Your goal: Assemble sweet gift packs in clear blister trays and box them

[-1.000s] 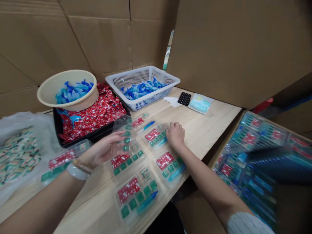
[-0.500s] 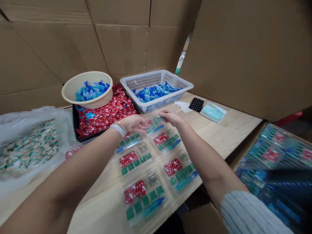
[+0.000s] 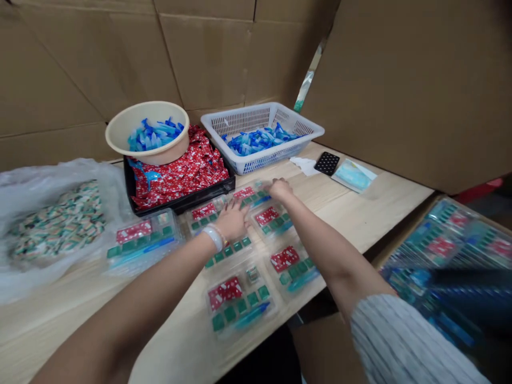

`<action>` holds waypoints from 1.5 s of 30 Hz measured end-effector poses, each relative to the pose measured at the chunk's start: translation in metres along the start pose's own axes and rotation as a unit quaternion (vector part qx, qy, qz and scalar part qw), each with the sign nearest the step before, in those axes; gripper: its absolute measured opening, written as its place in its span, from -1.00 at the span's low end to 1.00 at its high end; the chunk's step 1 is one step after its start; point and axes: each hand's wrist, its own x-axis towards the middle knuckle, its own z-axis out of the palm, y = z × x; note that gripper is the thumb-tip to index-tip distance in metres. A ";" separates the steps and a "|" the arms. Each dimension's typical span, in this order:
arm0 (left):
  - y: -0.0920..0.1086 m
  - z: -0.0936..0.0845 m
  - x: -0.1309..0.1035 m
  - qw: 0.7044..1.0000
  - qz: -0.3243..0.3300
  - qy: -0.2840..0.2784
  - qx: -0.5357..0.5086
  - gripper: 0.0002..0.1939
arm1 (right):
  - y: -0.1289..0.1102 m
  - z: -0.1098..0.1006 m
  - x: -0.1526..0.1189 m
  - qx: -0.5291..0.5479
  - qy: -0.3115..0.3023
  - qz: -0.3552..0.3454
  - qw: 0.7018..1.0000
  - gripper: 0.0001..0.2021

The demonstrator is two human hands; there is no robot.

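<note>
Btm R of frame, a grey ribbed sleeve point(image 3: 404, 336) on the R arm; btm ctr, the nearest clear pack point(image 3: 241, 305) lies flat on the wooden desk point(image 3: 172, 341), w/ a red dotted packet, green squares, a small striped pc & a blue stick inside. Just beside it, R of ctr, a 2nd pack point(image 3: 294, 268) w/ similar contents, partly by the R forearm. Lower R, a carton point(image 3: 372, 258) full of similar stacked packs point(image 3: 444, 240), blurred. Mid-frame, L hand point(image 3: 232, 221), w/ a white bangle point(image 3: 215, 236), is palm down, fingers spread over the packs at ctr; can't tell if it grips any. Farther back, R hand point(image 3: 280, 190) has bent fingers at the R end of the far pack point(image 3: 250, 196); can't tell if it's pinching it. Mid L, another pack point(image 3: 140, 240) lies near a plastic bag point(image 3: 116, 186) of striped pcs point(image 3: 60, 221). Behind, upper L of ctr, a black tray point(image 3: 184, 201) of red packets point(image 3: 176, 184) has a cream basin point(image 3: 148, 154) of blue pcs on it; a white basket point(image 3: 260, 160) of blue pcs stands beside, w/ a black dotted item point(image 3: 327, 163) & a light-blue packet point(image 3: 353, 176) to its R; cardboard point(image 3: 208, 58) at the back
</note>
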 end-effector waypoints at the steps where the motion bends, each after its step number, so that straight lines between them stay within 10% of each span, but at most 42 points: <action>1: 0.007 -0.005 -0.019 1.000 0.008 0.014 -0.008 -0.72 | 0.014 -0.010 -0.012 -0.011 -0.006 -0.010 1.000 -0.48; 5: 0.012 -0.017 -0.124 0.981 -0.165 0.040 -0.094 -0.63 | 0.089 -0.025 -0.098 -0.056 -0.072 -0.019 0.996 -0.41; 10: 0.003 0.007 -0.204 0.850 -0.443 0.087 -0.272 -0.52 | 0.129 0.005 -0.180 -0.108 -0.069 0.006 0.992 -0.35; 17: 0.019 0.040 -0.188 0.835 -0.392 0.115 -0.369 -0.67 | 0.123 0.023 -0.176 -0.048 -0.077 0.016 0.996 -0.46; 24: 0.016 0.030 -0.213 0.837 -0.328 0.164 -0.407 -0.68 | 0.128 0.022 -0.178 -0.049 -0.047 0.005 0.998 -0.44; 31: 0.051 0.058 -0.178 0.760 -0.305 0.108 -0.564 -0.79 | 0.133 0.019 -0.175 -0.001 -0.042 0.003 0.999 -0.51; 37: 0.066 0.117 -0.124 0.865 -0.295 0.137 -0.382 -0.87 | 0.142 0.004 -0.168 0.045 -0.066 -0.005 0.997 -0.45; 45: 0.036 0.037 -0.190 0.842 -0.307 0.059 -0.439 -0.72 | 0.153 0.024 -0.203 0.043 0.157 -0.074 0.984 -0.45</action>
